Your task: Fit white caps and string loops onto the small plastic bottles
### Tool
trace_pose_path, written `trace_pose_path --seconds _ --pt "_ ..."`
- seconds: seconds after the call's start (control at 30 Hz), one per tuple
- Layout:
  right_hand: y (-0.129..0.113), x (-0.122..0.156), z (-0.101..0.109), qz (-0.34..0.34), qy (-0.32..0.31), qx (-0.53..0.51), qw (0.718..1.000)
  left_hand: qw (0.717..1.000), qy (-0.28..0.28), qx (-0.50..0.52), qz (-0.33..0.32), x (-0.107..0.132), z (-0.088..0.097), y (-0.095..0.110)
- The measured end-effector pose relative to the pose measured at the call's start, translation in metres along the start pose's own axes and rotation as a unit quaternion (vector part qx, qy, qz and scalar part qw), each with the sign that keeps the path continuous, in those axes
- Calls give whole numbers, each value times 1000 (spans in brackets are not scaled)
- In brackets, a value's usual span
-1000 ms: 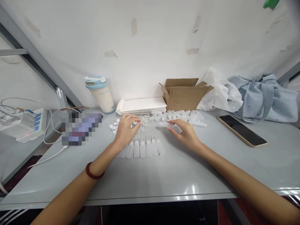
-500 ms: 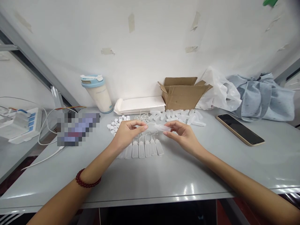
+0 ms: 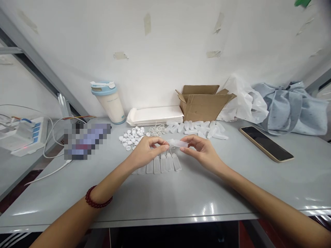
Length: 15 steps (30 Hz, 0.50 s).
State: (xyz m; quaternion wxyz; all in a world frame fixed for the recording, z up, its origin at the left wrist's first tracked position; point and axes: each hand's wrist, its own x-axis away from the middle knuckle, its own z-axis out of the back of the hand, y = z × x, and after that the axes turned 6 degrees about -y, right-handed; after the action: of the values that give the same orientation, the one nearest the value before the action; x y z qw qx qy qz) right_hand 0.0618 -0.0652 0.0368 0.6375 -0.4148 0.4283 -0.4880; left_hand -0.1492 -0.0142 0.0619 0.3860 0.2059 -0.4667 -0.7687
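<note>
My right hand [image 3: 200, 148] pinches the base of a small translucent plastic bottle [image 3: 178, 143], held sideways above the table. At its neck end my left hand [image 3: 151, 150] is closed, thumb against fingers, on a thin white string; the exact grip is partly hidden. Below the hands lies a row of similar bottles [image 3: 163, 164] with strings at their necks, its left end partly covered by my left hand. Small white caps [image 3: 131, 136] lie in a heap beyond my left hand. Loose white strings [image 3: 157, 130] are bunched beside them, and a pile of stringless bottles [image 3: 204, 128] lies farther right.
Along the wall stand a tumbler [image 3: 110, 105], a stack of white packets [image 3: 155, 115], an open cardboard box [image 3: 204, 103], a plastic bag [image 3: 243, 100] and a blue cloth bag [image 3: 292, 110]. A phone [image 3: 267, 144] lies right. A pixelated object [image 3: 86, 143], cables and a power strip [image 3: 33, 137] are left.
My left hand has moved right, closing the gap to the bottle's neck. My right hand keeps hold of the bottle. The view has shifted slightly.
</note>
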Motion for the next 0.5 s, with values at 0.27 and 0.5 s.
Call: trace_pose_path --seconds 0.27,0.5 --pt "-2 2 -1 14 -30 20 999 1000 -2 -13 -26 2 -3 1" --pt "-5 7 -3 74 -10 123 990 998 -18 -27 -54 4 -5 6"
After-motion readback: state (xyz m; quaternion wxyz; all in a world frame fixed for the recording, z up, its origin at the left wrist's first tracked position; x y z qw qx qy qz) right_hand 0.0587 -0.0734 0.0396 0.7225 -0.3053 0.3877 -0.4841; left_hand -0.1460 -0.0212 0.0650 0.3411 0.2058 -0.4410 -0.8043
